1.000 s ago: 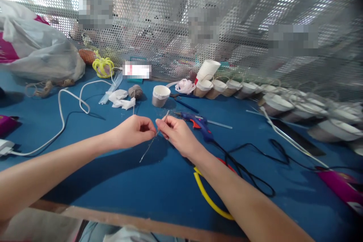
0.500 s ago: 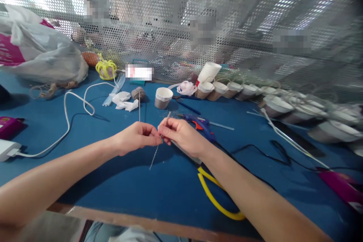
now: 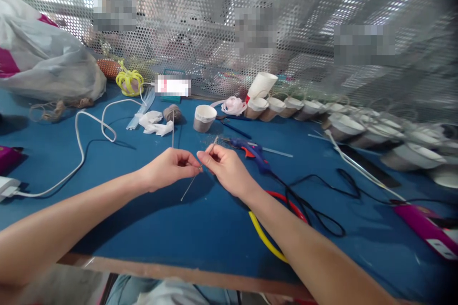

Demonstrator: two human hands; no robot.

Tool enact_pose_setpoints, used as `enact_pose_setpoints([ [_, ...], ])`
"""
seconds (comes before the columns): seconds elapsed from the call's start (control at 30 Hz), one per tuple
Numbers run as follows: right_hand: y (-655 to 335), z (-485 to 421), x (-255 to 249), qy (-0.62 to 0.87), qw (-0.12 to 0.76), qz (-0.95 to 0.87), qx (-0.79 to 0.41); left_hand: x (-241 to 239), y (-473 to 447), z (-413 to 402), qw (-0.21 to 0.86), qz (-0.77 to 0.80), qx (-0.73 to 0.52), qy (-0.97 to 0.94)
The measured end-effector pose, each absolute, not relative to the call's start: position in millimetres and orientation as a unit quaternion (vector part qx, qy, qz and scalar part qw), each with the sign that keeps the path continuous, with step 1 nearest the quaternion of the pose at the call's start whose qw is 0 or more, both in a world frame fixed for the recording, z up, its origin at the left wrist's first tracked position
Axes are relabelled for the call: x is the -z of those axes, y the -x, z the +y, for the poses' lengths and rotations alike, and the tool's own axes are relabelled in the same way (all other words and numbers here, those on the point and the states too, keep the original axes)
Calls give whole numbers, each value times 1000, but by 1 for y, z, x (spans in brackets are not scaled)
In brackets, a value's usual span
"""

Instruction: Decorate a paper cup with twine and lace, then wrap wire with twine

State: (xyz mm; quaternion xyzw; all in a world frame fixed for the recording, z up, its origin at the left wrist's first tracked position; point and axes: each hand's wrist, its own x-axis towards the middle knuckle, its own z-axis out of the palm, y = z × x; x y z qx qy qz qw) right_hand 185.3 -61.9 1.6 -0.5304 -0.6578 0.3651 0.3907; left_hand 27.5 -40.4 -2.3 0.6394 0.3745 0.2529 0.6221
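My left hand [image 3: 175, 170] pinches a thin grey-brown twine [image 3: 188, 188], whose loose end hangs toward me over the blue table. Close beside it, my right hand [image 3: 229, 169] is closed on the same twine, with a short piece poking up past its fingertips. Another strand runs up from behind my left hand to a grey ball of twine [image 3: 172, 113]. Just beyond the hands stands a paper cup [image 3: 203, 125] with its lower wall wrapped in grey-brown. Beneath my right forearm lie scissors with a yellow handle [image 3: 263, 236] and a red one; their blades are hidden.
A blue glue gun [image 3: 250, 148] with a black cable lies right of the hands. Several wrapped cups with loop handles [image 3: 346, 128] line the right back. White scraps [image 3: 155, 124], a white cable [image 3: 82, 145] and a plastic bag [image 3: 53, 59] are left. A perforated metal screen [image 3: 211, 33] rises behind.
My hands have shifted slightly, with fingertips a little farther apart. The twine's loose end has swung left and up. My right forearm now covers more of the yellow handle, and the red handle shows.
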Motion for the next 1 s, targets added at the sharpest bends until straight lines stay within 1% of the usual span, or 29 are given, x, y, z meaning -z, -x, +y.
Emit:
enact_pose_setpoints([
  [0.23, -184, -64, -1, 541, 384, -660, -352, 2, -28, -42, 633, 365, -239, -639],
  [0.3, -185, -64, -1, 521, 384, -656, -387, 1, -28, -43, 648, 363, -228, -630],
  [0.43, -188, -63, 0, 449, 381, -635, -500, -2, -28, -44, 678, 368, -217, -598],
  [0.5, -189, -62, 1, 446, 383, -632, -505, -2, -27, -43, 680, 370, -216, -595],
  [0.7, -189, -61, 4, 480, 401, -615, -480, 1, -25, -37, 626, 356, -217, -659],
  [0.9, -186, -63, 7, 493, 399, -579, -513, 5, -25, -36, 528, 339, -239, -741],
  [1.0, -186, -63, 9, 494, 404, -570, -517, 5, -27, -38, 506, 346, -251, -749],
])
